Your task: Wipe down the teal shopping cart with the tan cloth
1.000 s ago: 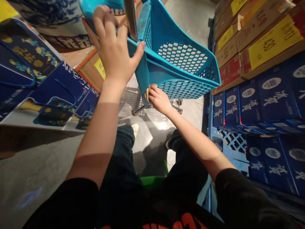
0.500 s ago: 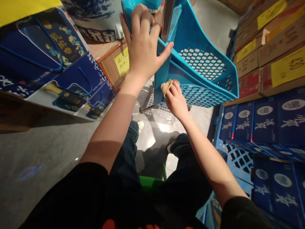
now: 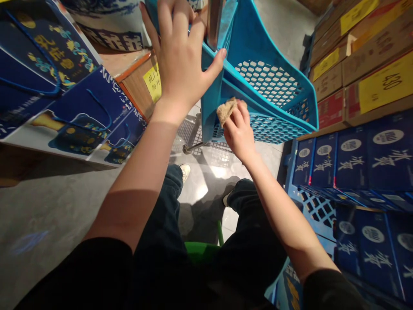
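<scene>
A blue plastic basket cart (image 3: 274, 82) with honeycomb holes stands in front of me at the top centre. My left hand (image 3: 182, 60) lies on its near upper edge, fingers spread and thumb pointing right across the rim. Lower down, my right hand (image 3: 238, 131) has its fingers closed round a tan cloth (image 3: 226, 111), which touches the side panel of the cart just above the lower mesh part. A dark upright bar (image 3: 213, 21) rises beside my left fingers.
Blue gift boxes (image 3: 77, 103) and a wooden cabinet (image 3: 137, 82) are on the left. Stacked cartons (image 3: 361, 86) and blue boxes (image 3: 351, 163) line the right. Part of a green seat (image 3: 201, 252) shows between my legs. A cart caster (image 3: 187, 149) is near my foot.
My view has shifted slightly, so the surroundings sit further left. The tan cloth shows more spread out and slightly higher under my right fingers. My left hand stays on the cart edge.
</scene>
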`<state>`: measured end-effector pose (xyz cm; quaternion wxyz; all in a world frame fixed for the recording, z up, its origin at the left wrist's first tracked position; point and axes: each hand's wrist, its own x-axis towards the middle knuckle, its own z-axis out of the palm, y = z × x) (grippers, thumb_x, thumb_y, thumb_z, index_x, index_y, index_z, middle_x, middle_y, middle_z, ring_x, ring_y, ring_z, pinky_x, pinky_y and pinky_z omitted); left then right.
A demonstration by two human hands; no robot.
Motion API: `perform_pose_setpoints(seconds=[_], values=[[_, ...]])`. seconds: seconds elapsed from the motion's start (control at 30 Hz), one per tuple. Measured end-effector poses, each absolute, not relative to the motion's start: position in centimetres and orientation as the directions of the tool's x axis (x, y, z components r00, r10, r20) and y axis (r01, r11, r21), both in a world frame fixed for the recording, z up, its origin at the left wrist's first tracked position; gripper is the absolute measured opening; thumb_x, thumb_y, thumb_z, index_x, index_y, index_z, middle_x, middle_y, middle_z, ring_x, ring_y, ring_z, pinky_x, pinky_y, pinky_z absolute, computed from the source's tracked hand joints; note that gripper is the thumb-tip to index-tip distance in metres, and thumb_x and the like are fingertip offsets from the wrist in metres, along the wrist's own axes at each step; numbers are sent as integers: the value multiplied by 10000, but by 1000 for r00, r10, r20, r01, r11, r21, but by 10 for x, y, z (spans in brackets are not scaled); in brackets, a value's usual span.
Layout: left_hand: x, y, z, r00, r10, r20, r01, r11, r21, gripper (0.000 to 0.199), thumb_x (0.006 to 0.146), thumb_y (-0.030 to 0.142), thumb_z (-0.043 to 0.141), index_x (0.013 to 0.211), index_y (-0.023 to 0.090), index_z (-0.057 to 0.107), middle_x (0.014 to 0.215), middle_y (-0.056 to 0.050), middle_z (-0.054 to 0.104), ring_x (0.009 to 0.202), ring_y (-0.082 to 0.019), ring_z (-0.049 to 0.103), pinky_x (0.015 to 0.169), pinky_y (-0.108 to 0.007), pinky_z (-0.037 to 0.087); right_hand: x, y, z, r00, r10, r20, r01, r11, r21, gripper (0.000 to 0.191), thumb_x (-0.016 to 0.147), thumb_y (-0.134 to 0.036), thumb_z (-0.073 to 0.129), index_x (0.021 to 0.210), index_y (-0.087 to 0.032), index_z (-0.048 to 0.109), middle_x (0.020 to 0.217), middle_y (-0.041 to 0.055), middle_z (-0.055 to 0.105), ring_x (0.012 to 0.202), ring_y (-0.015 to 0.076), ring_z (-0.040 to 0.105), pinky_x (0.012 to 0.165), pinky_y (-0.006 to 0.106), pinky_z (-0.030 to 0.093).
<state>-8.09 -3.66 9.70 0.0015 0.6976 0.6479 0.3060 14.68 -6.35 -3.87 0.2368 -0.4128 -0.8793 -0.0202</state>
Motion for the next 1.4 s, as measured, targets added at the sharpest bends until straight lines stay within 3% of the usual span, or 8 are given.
perform_pose_setpoints(seconds=[0.07, 0.17, 0.43, 0.67, 0.8, 0.93, 1.2, 1.4], values=[[-80, -40, 101, -47, 920, 389, 926, -106, 363, 586, 1174, 614, 441, 1604, 219, 492, 1938, -102, 207, 1812, -342, -32, 1355, -511, -390, 141, -68, -56, -625, 726, 286, 699, 684, -208, 472, 1153, -92, 458, 1507, -186, 756, 1671, 133, 681, 1746, 228, 455, 1491, 449, 388], [-77, -46, 106, -76, 928, 364, 943, -52, 328, 587, 1162, 673, 382, 1551, 248, 495, 1934, -86, 204, 1810, -338, -16, 1411, -515, -298, 130, -76, -74, -701, 699, 143, 660, 711, -242, 357, 1161, -114, 549, 1402, -181, 805, 1571, 139, 757, 1675, 219, 566, 1430, 390, 484], [-80, -51, 108, -95, 929, 358, 953, -20, 303, 620, 1093, 732, 261, 1435, 282, 517, 1829, -102, 309, 1792, -363, 76, 1466, -501, -190, 141, -63, -30, -572, 678, 462, 677, 708, -201, 506, 1235, -196, 349, 1512, -253, 768, 1749, 77, 632, 1788, 206, 396, 1527, 493, 314], [-81, -46, 105, -100, 923, 373, 944, -31, 328, 689, 1068, 758, 323, 1464, 245, 556, 1845, -127, 328, 1769, -435, 96, 1456, -609, -165, 131, -59, -61, -647, 709, 281, 669, 704, -237, 333, 1197, -195, 525, 1343, -227, 823, 1545, 113, 761, 1649, 210, 577, 1439, 417, 477], [-82, -46, 102, -111, 914, 390, 942, -28, 334, 583, 1068, 744, 363, 1398, 303, 554, 1803, -62, 375, 1766, -393, 111, 1459, -508, -178, 136, -58, -46, -606, 688, 399, 652, 717, -247, 389, 1221, -241, 445, 1347, -258, 813, 1523, 81, 757, 1678, 201, 533, 1458, 449, 458], [-82, -47, 103, -95, 916, 390, 943, -44, 331, 567, 1089, 708, 300, 1390, 271, 500, 1822, -119, 314, 1782, -401, 56, 1445, -549, -205, 149, -55, -28, -544, 698, 465, 682, 691, -240, 483, 1225, -221, 356, 1364, -280, 814, 1605, 72, 715, 1732, 214, 476, 1481, 487, 413], [-90, -36, 94, -87, 877, 473, 885, -150, 440, 552, 998, 758, 434, 1217, 268, 564, 1787, -148, 390, 1748, -477, 120, 1438, -549, -167, 117, -76, -64, -637, 741, 215, 711, 672, -209, 238, 1177, -192, 594, 1203, -195, 831, 1367, 131, 803, 1550, 221, 645, 1351, 366, 564], [-93, -34, 90, -56, 860, 506, 904, -171, 391, 577, 1026, 778, 372, 1221, 277, 582, 1758, -166, 427, 1726, -447, 170, 1447, -540, -74, 137, -61, -34, -537, 705, 463, 699, 679, -224, 385, 1228, -245, 437, 1288, -236, 817, 1446, 101, 778, 1649, 203, 554, 1446, 435, 474]])
